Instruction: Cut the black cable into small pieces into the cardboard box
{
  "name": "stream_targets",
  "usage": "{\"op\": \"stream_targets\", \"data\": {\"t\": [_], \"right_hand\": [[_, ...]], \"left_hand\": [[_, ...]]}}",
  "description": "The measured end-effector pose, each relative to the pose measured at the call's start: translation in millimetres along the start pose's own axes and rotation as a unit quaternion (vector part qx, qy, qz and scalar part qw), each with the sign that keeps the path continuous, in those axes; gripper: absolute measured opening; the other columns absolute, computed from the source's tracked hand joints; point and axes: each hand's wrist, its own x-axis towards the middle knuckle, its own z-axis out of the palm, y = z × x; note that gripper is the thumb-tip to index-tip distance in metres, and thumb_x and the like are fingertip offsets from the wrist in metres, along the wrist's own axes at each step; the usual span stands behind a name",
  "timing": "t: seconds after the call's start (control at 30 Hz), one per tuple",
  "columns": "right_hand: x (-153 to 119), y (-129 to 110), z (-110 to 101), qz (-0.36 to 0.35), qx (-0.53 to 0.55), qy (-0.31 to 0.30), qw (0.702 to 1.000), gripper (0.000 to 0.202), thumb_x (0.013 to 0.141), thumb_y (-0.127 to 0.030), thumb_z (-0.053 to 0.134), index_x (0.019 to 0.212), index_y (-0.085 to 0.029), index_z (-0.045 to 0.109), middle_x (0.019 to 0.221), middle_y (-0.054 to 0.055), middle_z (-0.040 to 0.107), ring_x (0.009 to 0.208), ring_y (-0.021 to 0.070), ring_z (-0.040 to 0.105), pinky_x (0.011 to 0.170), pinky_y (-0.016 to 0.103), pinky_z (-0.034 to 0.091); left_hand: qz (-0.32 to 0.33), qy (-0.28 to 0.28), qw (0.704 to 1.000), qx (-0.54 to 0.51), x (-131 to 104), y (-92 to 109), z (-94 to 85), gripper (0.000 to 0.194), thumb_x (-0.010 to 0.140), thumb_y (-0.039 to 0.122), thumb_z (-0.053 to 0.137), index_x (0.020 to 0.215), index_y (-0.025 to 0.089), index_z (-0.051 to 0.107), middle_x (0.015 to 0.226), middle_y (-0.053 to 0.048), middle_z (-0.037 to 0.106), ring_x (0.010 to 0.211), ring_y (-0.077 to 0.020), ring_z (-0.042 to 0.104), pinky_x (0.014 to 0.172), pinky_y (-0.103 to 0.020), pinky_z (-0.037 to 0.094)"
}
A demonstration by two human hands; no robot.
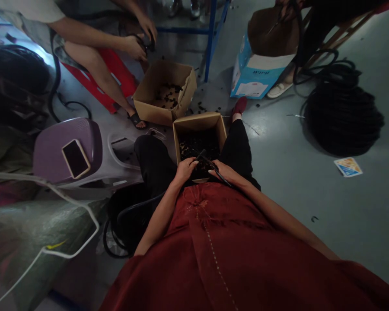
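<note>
Over an open cardboard box (177, 140) between my knees, both hands work close together. My left hand (185, 169) pinches the end of a black rubber strip (142, 205), which runs back under my left forearm. My right hand (226, 172) is closed around a slim dark tool (226, 181) that looks like scissors; its tip meets the strip's end just above the box. Many small black cut pieces (201, 140) cover the box's bottom. Dim light hides the tool's exact shape.
A purple stool (48, 147) bearing a phone (75, 159) stands left. Ahead are another cardboard box (155, 110) and a blue-white carton (251, 77), with two co-workers' hands (138, 45) (287, 8) above them. A black coil (343, 116) lies right. A white cable (81, 207) crosses the lower left.
</note>
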Motion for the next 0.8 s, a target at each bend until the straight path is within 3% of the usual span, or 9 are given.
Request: {"op": "stream_targets", "data": {"t": [0.17,0.43,0.8], "right_hand": [[1.6,-1.8,0.5,0.023,-0.020,-0.005,1.000,0.039,0.085,-0.045,0.044,0.110,-0.015,0.047,0.105,0.013,0.059,0.090,0.0218,0.057,0.072,0.027,0.040],[7.2,-2.2,3.3,0.047,-0.054,-0.024,0.997,0.047,0.084,-0.055,0.041,0.110,-0.016,0.047,0.104,0.014,0.060,0.089,0.0230,0.059,0.068,0.026,0.040],[7.0,-2.5,8.1,0.044,-0.072,-0.011,0.996,0.036,0.087,-0.049,0.040,0.106,-0.019,0.048,0.092,0.011,0.066,0.082,0.0230,0.062,0.062,0.025,0.037]], "left_hand": [[0.039,0.025,0.991,0.123,-2.6,-1.2,-0.4,0.033,0.088,0.033,0.044,0.108,0.015,0.063,0.099,-0.010,0.064,0.093,-0.0182,0.056,0.084,-0.027,0.039],[0.038,0.020,0.984,0.172,-8.9,3.0,4.5,0.028,0.089,0.029,0.040,0.103,0.017,0.062,0.094,-0.011,0.059,0.087,-0.0177,0.053,0.077,-0.027,0.038],[0.031,0.032,0.965,0.259,-10.4,1.6,3.7,0.036,0.092,0.039,0.032,0.103,0.019,0.059,0.085,-0.007,0.057,0.075,-0.0145,0.052,0.066,-0.023,0.033]]}}
